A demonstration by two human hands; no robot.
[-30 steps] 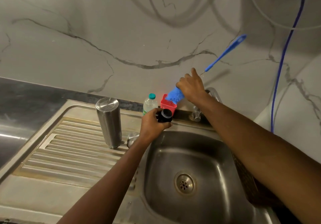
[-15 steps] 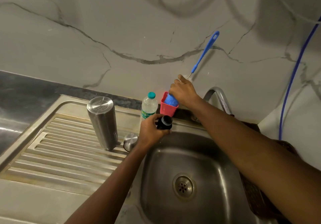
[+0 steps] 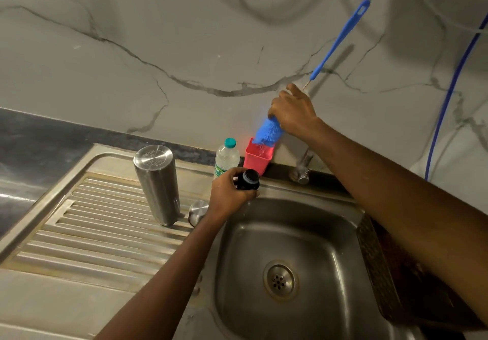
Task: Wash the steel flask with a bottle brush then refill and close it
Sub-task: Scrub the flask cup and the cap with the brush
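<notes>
The steel flask (image 3: pixel 158 184) stands upside down on the ribbed drainboard, left of the sink. My left hand (image 3: pixel 229 194) holds the flask's black inner stopper (image 3: pixel 248 180) at the sink's back left rim. My right hand (image 3: pixel 293 111) grips the blue bottle brush (image 3: pixel 339 39) just above its bristle head (image 3: pixel 268 132), whose tip sits at the mouth of a red cup (image 3: pixel 257 159) by the wall. The brush handle slants up to the right. A round steel cap (image 3: pixel 198 211) lies on the drainboard beside the flask.
A clear plastic water bottle (image 3: pixel 227 157) with a teal cap stands left of the red cup. The tap base (image 3: pixel 302 168) rises behind the steel sink basin (image 3: pixel 330 234), with its drain (image 3: pixel 279 280) in the middle. A blue hose (image 3: pixel 449 94) hangs on the marble wall at the right.
My right hand has lifted the brush a little, so the bristle head sits higher out of the red cup than half a second ago. My left hand stays put with the stopper.
</notes>
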